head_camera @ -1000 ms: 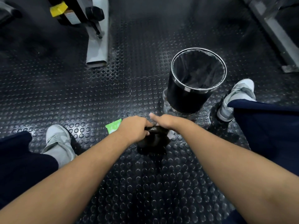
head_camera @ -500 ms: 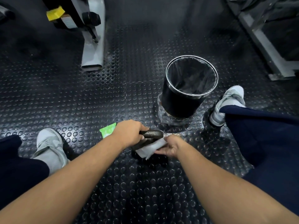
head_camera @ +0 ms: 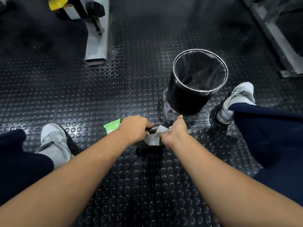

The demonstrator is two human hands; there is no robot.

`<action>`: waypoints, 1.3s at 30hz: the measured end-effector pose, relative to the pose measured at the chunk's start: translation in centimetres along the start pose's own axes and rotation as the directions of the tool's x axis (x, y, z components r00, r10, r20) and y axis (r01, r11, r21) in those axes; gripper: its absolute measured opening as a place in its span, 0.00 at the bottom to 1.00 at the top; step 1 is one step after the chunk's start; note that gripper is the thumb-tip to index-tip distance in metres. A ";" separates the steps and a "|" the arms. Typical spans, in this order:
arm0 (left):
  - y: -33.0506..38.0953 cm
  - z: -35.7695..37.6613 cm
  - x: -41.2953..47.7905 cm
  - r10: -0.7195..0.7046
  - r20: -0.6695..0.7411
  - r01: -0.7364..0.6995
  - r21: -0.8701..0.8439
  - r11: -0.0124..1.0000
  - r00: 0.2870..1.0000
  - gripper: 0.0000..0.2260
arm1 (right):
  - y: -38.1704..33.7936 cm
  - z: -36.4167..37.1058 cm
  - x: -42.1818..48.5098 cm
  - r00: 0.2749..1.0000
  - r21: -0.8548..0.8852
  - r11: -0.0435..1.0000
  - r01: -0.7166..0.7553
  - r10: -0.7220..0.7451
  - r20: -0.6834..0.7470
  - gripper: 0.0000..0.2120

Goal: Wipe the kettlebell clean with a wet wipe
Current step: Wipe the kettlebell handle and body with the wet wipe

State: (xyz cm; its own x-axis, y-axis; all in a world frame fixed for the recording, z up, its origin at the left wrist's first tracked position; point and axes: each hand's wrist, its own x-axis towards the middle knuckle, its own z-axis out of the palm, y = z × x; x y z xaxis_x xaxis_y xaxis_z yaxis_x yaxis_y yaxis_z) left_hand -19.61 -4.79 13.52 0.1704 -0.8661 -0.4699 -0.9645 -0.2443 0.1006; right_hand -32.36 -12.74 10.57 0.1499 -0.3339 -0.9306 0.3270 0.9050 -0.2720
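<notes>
Here, observations run from the biggest item down.

Floor [head_camera: 82,95]: black studded rubber mat; it carries everything.

Bin [head_camera: 183,99]: black, round, lined with a bag, upright. It stands just beyond the right hand, near it but apart.

Kettlebell [head_camera: 153,128]: sits on the floor in front of the person, between the two grey shoes and on the near side of the bin. Only a short stretch of its handle shows. That stretch is dark and dull, with a slightly rough cast look. The body below is mostly lost in shadow under the hands, so its condition cannot be judged.

Key relation: the handle's long axis runs left to right across the view, bridging the two hands.

Left hand [head_camera: 134,128]: clenched round the left end of the handle, steadying it.

Right hand [head_camera: 175,133]: at the right end, thumb raised, fingers curled onto the wet wipe [head_camera: 153,138] and pressing it against the kettlebell. It is the working hand.

Wet wipe: white and crumpled, draped from the handle down over the near face.

Judgement: the next stroke probably runs along the handle toward the left hand, which would have to shift to uncover its end.

Green packet [head_camera: 113,126]: flat on the floor, just behind the left hand.
</notes>
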 end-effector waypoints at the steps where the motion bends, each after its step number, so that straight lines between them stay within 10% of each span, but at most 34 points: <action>1: 0.1 0.1 0.1 0.008 0.006 -0.008 0.012 1.000 1.000 0.19 | 0.2 0.1 0.0 1.000 -0.014 1.000 0.024 -0.024 -0.003 0.36; 39: -0.2 0.1 0.9 0.104 0.014 -0.105 0.078 0.991 0.994 0.16 | 1.0 1.6 -0.3 0.998 -0.046 0.999 0.010 -0.013 -0.056 0.46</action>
State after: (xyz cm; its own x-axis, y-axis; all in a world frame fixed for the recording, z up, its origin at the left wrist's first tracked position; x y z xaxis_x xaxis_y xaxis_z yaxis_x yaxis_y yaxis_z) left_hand -19.27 -5.44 13.00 0.0663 -0.8807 -0.4690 -0.9898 -0.1176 0.0810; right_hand -30.55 -12.16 10.93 0.0930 -0.3302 -0.9393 0.2850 0.9128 -0.2926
